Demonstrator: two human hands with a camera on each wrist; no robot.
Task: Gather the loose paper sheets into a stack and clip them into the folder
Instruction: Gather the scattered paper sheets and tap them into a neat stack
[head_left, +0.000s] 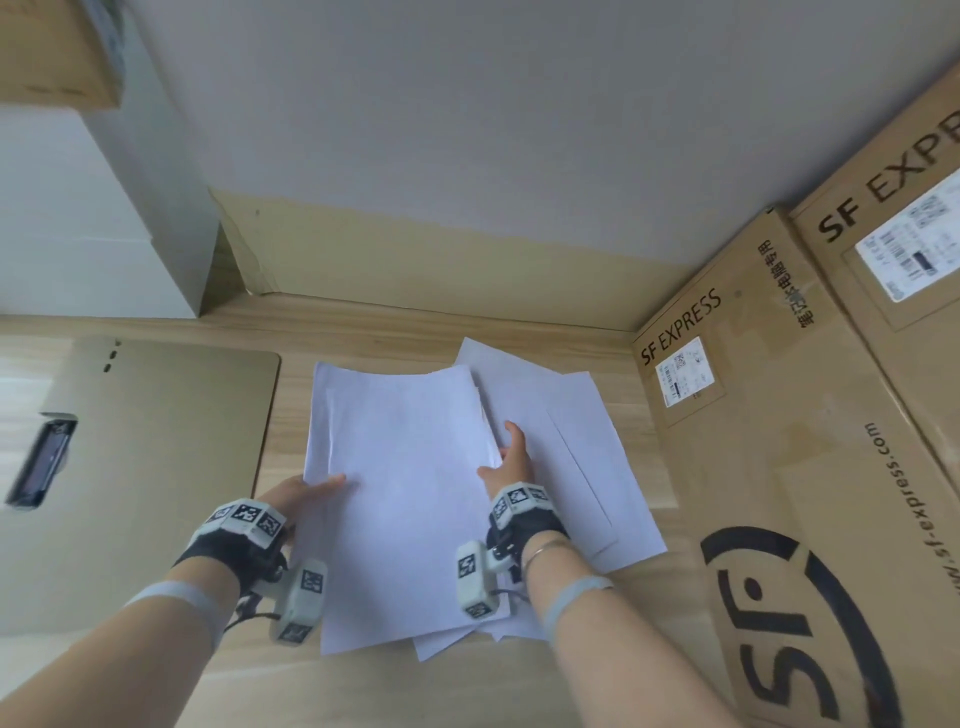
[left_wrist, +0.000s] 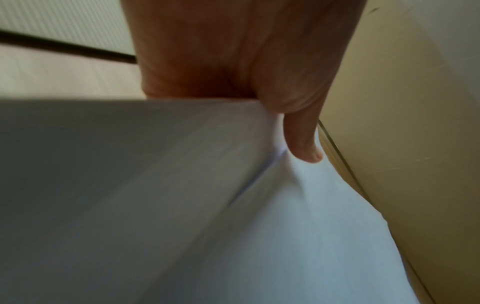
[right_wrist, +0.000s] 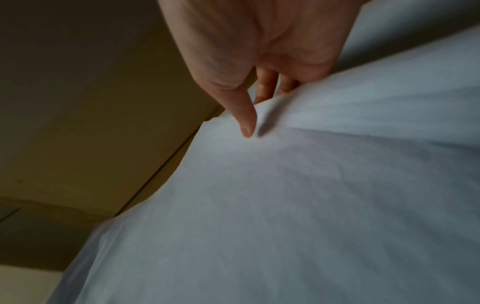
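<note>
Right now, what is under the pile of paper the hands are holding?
Under the held pile, more loose sheets stick out on the right and near side, lying on the wooden table. Anything else beneath is covered.

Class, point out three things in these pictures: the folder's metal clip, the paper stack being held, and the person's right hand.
metal clip (head_left: 42, 460), head view, middle of the clip.
paper stack (head_left: 405, 467), head view, top sheet's centre.
right hand (head_left: 511, 460), head view, back of the hand.

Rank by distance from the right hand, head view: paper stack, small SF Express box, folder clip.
From the right hand:
1. Paper stack: gripped at its right edge.
2. Small SF Express box: right, against the wall.
3. Folder clip: far left.
</note>
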